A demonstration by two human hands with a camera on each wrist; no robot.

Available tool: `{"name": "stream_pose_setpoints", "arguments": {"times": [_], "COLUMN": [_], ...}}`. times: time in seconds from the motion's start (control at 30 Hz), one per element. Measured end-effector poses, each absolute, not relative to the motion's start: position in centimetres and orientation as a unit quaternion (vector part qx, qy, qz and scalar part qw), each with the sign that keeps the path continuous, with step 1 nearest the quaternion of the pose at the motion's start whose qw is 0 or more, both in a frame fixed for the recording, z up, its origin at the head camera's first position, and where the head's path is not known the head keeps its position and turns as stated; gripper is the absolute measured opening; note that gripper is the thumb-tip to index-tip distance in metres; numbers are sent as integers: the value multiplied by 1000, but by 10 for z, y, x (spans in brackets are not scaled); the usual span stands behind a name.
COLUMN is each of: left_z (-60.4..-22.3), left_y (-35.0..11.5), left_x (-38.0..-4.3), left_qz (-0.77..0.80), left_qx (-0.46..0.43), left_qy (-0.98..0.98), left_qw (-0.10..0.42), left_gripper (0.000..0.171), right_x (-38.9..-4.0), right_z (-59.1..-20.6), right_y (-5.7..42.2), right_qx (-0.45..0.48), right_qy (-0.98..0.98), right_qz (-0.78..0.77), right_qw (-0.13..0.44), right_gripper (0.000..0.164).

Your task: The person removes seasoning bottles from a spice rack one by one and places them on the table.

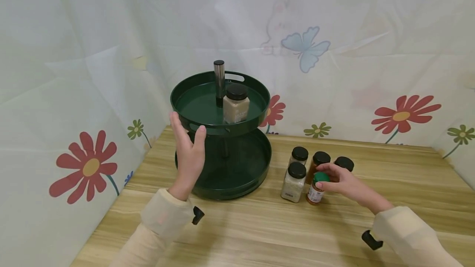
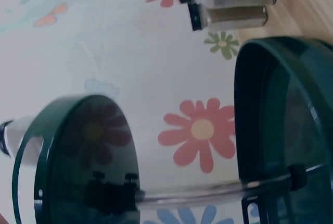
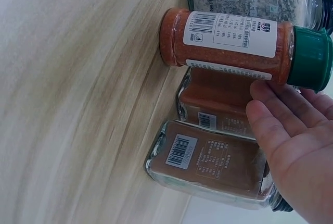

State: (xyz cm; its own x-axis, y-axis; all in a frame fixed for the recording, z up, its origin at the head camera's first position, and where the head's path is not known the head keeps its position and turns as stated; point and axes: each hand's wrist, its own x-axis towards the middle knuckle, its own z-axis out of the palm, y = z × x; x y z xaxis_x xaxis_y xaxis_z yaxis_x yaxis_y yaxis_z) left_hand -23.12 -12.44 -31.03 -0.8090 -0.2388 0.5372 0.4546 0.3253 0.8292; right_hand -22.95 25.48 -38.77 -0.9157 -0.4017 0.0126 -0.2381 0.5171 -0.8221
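Observation:
My right hand (image 1: 343,185) pinches the green cap of a spice bottle (image 3: 226,44), thumb in front and fingers behind. The bottle is round, with orange-red contents and a white label, and stands upright on the table. Beside it stands a square jar of pale flakes (image 1: 293,184); brown-filled jars (image 3: 208,159) lie close under my fingers in the right wrist view. Straight-fingered, my left hand (image 1: 189,160) is at the near left rim of a dark green two-tier tray stand (image 1: 243,129); whether it touches cannot be told. A black-lidded jar (image 1: 236,106) stands on the upper tier.
A metal post (image 1: 219,79) rises through the stand. More black-lidded jars (image 1: 299,154) stand behind the green-capped bottle, right of the stand. The wooden table (image 1: 237,234) ends at a hanging cloth (image 1: 352,73) printed with flowers and a butterfly.

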Motion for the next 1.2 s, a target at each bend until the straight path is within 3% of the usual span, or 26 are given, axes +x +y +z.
{"name": "stream_pose_setpoints", "arguments": {"times": [0.63,1.2], "left_z": [-291,-293], "left_y": [-146,-141], "left_x": [-271,-275], "left_qz": [-559,-553], "left_qx": [-53,-49], "left_qy": [-776,-778], "left_qw": [287,294], "left_gripper": [74,66], "right_x": [-237,-235], "right_z": [-363,-334], "right_y": [243,226], "right_qx": [-189,-220], "right_qy": [879,873], "right_qz": [-437,-436], "right_qw": [31,5], "right_gripper": [50,48]}}
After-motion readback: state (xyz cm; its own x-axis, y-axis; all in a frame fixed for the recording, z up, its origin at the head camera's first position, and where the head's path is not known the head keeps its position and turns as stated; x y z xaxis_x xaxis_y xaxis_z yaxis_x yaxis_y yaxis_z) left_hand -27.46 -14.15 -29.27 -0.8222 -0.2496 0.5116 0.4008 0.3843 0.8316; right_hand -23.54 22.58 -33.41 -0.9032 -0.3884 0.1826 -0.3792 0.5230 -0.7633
